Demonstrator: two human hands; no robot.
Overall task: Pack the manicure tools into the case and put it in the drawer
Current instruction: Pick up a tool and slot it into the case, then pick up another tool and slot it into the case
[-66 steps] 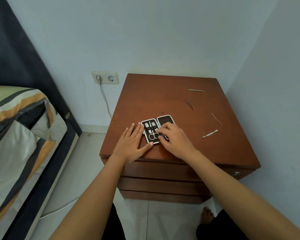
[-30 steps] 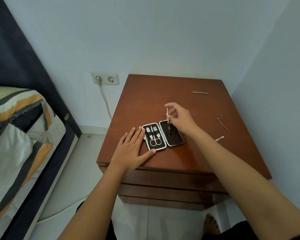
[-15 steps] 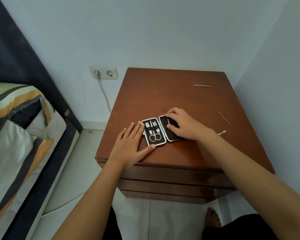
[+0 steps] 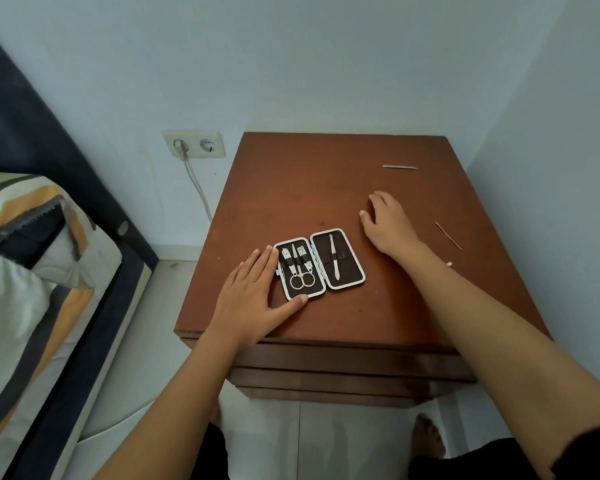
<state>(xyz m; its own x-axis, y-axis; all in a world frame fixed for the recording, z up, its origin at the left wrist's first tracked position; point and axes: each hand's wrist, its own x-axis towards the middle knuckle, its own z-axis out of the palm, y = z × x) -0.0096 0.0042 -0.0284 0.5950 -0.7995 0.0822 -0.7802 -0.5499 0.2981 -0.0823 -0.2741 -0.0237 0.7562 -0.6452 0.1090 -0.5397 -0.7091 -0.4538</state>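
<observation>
A small manicure case (image 4: 347, 282) lies open on the brown nightstand (image 4: 309, 202). Its left half holds scissors (image 4: 302, 277) and clippers under straps; its right half holds a slim metal tool (image 4: 334, 261). My left hand (image 4: 253, 299) lies flat against the case's left edge, thumb touching its front corner. My right hand (image 4: 387, 223) hovers open and empty over the top, right of the case. Loose tools lie beyond: a nail file (image 4: 399, 167) at the back, a thin pick (image 4: 448, 235) at the right, and a tool tip (image 4: 449, 264) peeking past my forearm.
Closed drawer fronts (image 4: 343, 362) stack below the nightstand top. A wall socket (image 4: 194, 143) with a plugged cable is at the left. A bed with a striped pillow (image 4: 21, 265) fills the left side. The wall corner hugs the nightstand's right side. My foot (image 4: 428, 434) rests on the floor.
My right hand picked up a slim tool, set it under the strap in the case's right half, then let go and moved back and right. My left hand stayed put.
</observation>
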